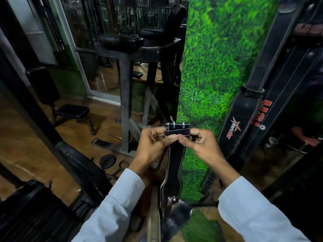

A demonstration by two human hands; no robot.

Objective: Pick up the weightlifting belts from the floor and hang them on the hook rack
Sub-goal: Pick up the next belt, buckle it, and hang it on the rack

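Observation:
A black weightlifting belt (173, 165) with white stitching hangs straight down in front of me, its metal buckle (177, 129) at the top. My left hand (153, 145) and my right hand (199, 145) both pinch the belt just under the buckle, thumbs meeting at its middle. The belt's lower end reaches toward my shoe (174, 222). On the right, two black belts hang down the wall: one with a red star logo (244, 109) and one with red letters (272, 105). The hook rack itself is out of view.
A wall panel of green artificial grass (215, 67) stands right behind the belt. A grey machine frame (125, 102), a black bench (71, 110) and a weight plate (107, 161) sit on the wooden floor at left. Dark equipment fills the lower left corner.

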